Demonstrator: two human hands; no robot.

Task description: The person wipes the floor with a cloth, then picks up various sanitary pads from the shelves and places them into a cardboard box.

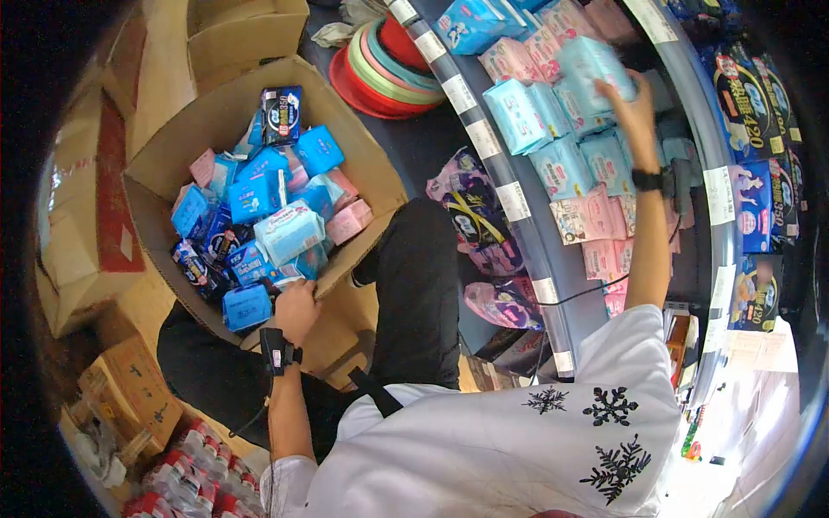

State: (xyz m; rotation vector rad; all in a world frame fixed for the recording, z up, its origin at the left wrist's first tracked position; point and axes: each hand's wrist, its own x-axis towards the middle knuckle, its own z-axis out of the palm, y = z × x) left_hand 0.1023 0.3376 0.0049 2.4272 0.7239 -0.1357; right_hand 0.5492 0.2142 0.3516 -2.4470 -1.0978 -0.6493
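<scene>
At the shelf on the right, my right hand point(632, 108) is closed round a light blue pack point(591, 73), which is slightly blurred and sits above rows of light blue packs point(560, 168) and pink packs point(591, 216). My left hand point(296, 309) is at the lower edge of an open cardboard box point(363, 142), beside a small blue pack point(247, 307). Its fingers are bent together, and what they grip, if anything, is hidden. Inside the box lies a heap of blue, pink and dark packs, with a light blue pack point(290, 233) on top.
Stacked coloured plastic stools or basins point(380, 73) stand behind the box. Purple packs point(475, 216) hang by the shelf edge point(511, 194). Dark packs point(751, 104) fill another shelf at right. Cartons point(129, 388) and wrapped bottles point(194, 475) are at lower left. Thin cables run from both wrists.
</scene>
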